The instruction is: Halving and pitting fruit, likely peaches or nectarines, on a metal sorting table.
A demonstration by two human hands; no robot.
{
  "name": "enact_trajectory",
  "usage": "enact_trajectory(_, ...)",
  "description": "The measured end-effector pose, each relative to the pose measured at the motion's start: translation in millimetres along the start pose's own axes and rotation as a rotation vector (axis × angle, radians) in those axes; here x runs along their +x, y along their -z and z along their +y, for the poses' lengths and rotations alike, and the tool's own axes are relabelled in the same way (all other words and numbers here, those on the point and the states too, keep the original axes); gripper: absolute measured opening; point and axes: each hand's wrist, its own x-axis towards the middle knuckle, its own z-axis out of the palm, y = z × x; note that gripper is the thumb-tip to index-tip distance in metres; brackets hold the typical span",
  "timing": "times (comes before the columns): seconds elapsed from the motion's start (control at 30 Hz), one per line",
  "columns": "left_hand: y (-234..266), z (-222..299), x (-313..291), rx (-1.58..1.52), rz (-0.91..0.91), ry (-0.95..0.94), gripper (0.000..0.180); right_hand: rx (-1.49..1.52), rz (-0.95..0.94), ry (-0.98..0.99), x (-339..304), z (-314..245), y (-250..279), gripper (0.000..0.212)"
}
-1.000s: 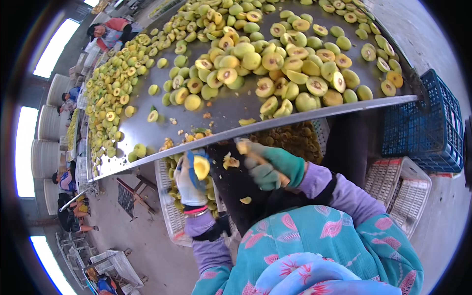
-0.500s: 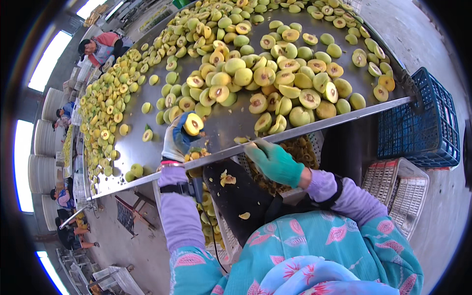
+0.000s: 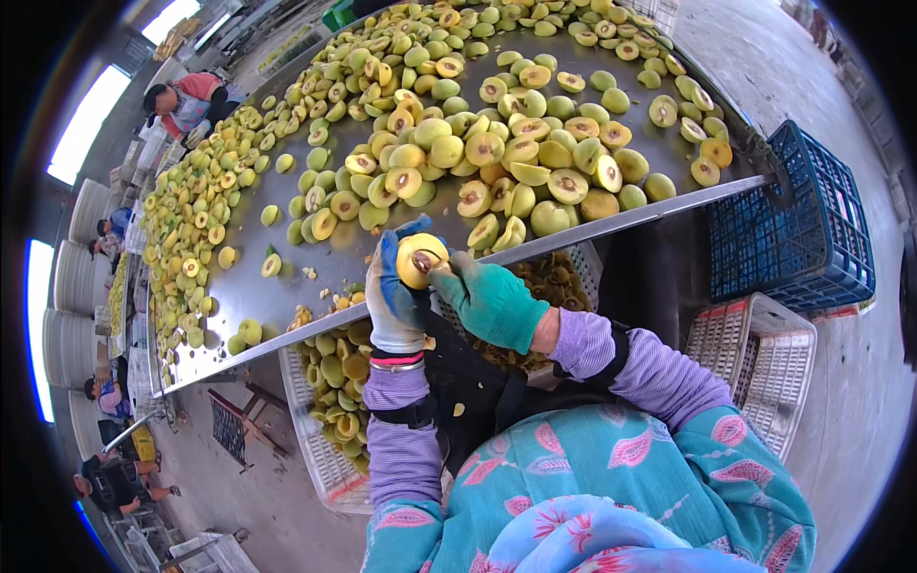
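Note:
My left hand (image 3: 394, 304), in a white and blue glove, grips a halved yellow-green stone fruit (image 3: 413, 250) just over the table's front edge. Its cut face is up, with a brown pit in the middle. My right hand (image 3: 501, 304), in a green glove, has its fingers closed and their tips at the pit. Whatever those fingers hold is hidden. Many similar fruit halves (image 3: 444, 153) lie heaped on the metal table (image 3: 287, 244) beyond my hands. Small fruit scraps (image 3: 346, 298) lie by the edge, left of my left hand.
Below the table's edge, a white crate (image 3: 330, 482) holds fruit halves; another (image 3: 587, 272) holds brownish pieces. At right stand a blue crate (image 3: 798, 224) and white baskets (image 3: 774, 358). A stool (image 3: 232, 430) is at lower left. Other people (image 3: 191, 100) sit along the far left.
My right hand has moved left to the fruit half, and my left hand has shifted right with it, so both hands meet. The view has shifted, showing more of the crate of fruit halves.

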Motion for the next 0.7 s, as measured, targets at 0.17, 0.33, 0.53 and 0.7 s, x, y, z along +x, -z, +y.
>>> enact_trajectory(0.17,-5,-12,-2,0.182,0.057,-0.145,0.035,-0.015,-0.003,-0.028,-1,-2,3,0.035)
enact_trajectory(0.33,-5,-22,4,0.665,0.031,-0.389,0.034,-0.023,-0.032,0.023,-2,8,11,0.034)
enact_trajectory(0.53,-23,-6,7,0.394,-0.044,-0.140,0.036,-0.037,-0.088,0.052,-5,33,14,0.030)
enact_trajectory(0.7,-16,-31,-2,0.822,0.006,-0.794,0.028,-0.064,-0.074,0.185,4,29,27,0.035)
